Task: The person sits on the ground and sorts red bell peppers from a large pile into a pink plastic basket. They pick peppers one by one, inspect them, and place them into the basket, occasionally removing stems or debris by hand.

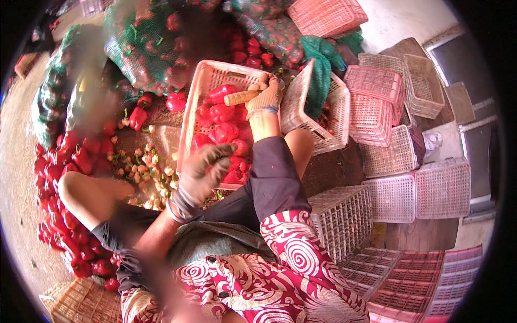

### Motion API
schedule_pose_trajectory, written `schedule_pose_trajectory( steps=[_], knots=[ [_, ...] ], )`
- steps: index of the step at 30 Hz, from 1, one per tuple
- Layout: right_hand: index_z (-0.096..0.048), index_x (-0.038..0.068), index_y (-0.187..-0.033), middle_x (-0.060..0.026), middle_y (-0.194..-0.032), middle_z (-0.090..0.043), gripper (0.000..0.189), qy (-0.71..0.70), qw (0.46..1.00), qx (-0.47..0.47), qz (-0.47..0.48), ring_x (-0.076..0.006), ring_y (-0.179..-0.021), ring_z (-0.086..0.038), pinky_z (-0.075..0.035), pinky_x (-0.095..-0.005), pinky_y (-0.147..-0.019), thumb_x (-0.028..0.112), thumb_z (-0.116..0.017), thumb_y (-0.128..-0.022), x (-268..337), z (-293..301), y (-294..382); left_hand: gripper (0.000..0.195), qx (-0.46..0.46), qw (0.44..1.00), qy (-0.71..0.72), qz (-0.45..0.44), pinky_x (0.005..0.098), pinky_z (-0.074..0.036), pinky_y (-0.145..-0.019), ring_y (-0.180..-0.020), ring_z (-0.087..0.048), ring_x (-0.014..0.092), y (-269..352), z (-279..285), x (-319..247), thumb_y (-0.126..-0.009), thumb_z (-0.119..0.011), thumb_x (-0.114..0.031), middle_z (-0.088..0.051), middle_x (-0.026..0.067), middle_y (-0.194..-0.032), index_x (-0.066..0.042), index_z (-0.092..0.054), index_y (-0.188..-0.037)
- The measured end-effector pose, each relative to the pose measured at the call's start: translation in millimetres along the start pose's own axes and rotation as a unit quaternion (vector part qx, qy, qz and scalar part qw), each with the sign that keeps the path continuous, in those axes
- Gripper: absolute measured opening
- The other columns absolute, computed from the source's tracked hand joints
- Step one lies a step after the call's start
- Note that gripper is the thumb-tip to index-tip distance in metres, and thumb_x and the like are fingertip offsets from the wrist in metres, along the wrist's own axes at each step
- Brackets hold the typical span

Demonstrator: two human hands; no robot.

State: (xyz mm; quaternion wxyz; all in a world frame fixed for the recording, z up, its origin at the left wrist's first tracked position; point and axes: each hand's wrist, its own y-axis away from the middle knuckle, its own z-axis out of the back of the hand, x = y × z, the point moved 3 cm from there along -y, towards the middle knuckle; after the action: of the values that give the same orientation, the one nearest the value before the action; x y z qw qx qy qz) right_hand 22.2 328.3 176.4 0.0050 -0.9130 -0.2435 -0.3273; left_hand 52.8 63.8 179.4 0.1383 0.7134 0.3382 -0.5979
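A pale plastic crate (pixel 193 91) with lattice walls lies before me, holding several red bell peppers (pixel 224 132). My right hand (pixel 264 99), in a knitted work glove, is closed around the wooden handle (pixel 238 98) of a tool above the crate's far right side. The tool's working end cannot be made out. Over the near left part of the crate is my left hand (pixel 208 167), in a stained glove, its thumb and fingers apart and nothing visible between them. Cut pepper stems and cores (pixel 149 167) are heaped on the floor left of the crate.
Loose red peppers (pixel 60 218) are piled beyond my bent left knee (pixel 76 189). Full green mesh sacks (pixel 141 48) stand at the back. A tilted crate (pixel 341 111) with green netting (pixel 317 76) adjoins on the right, near stacked pink crates (pixel 369 117) and white ones (pixel 442 187).
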Motion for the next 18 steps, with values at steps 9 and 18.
schedule_pose_trajectory(
  steps=[9, 18],
  knots=[
    [-0.064, 0.014, -0.098, -0.0045, -0.086, -0.068, 0.033, 0.295, 0.932, -0.196, 0.070, -0.0182, -0.062, -0.062, -0.048, -0.0314, -0.048, 0.045, -0.054, -0.091, 19, 2, -15, 0.029, 0.134, 0.959, -0.156, -0.197, 0.0385, -0.047, -0.091, -0.108, -0.060, 0.030, 21, -78, -58, -0.080, -0.076, -0.014, -0.065, 0.0157, -0.110, -0.004, -0.068, -0.106],
    [-0.062, 0.008, -0.098, -0.0231, -0.079, -0.067, 0.044, 0.686, 0.622, -0.123, 0.357, -0.0435, -0.073, -0.065, -0.051, -0.0542, -0.067, 0.046, -0.041, -0.096, 83, -15, -36, 0.035, 0.111, 0.933, -0.211, -0.268, 0.0380, -0.050, -0.077, -0.087, -0.061, 0.027, 25, -78, -93, -0.082, -0.071, -0.007, -0.066, 0.0092, -0.099, -0.007, -0.065, -0.117]
  ],
)
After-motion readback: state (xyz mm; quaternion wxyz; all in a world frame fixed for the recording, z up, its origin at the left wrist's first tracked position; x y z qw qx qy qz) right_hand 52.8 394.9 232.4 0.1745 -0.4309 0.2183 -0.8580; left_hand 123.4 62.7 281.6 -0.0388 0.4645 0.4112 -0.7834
